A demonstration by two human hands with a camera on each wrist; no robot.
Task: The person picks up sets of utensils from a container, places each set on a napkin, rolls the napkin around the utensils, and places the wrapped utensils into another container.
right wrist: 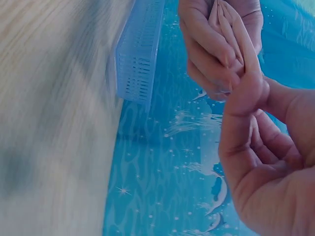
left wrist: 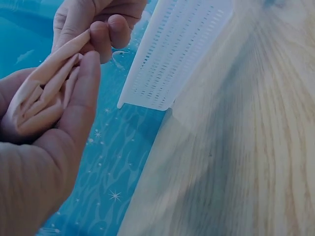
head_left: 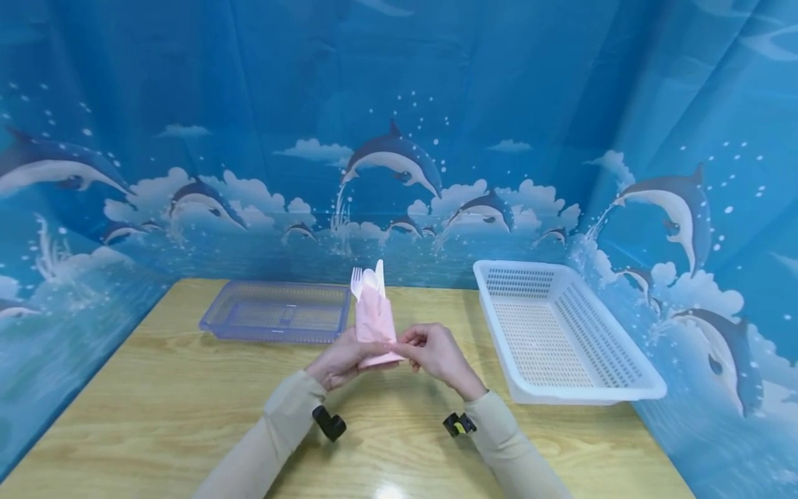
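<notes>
A pink napkin (head_left: 374, 320) is folded into a pouch in the middle of the head view. Out of its top stick a white fork (head_left: 356, 283), a spoon (head_left: 370, 278) and a knife (head_left: 380, 276). My left hand (head_left: 344, 357) grips the lower part of the pouch from the left, thumb across its front. With thumb and index finger my right hand (head_left: 436, 353) pinches the lower right corner of the napkin. In the left wrist view the napkin (left wrist: 44, 98) shows its layered, creased folds, cupped in the left palm.
A translucent purple tray (head_left: 280, 336) lies at the back left of the wooden table (head_left: 156, 402). At the right stands a larger white perforated basket (head_left: 586, 398). Behind the table hangs a blue curtain (head_left: 280, 90) printed with dolphins.
</notes>
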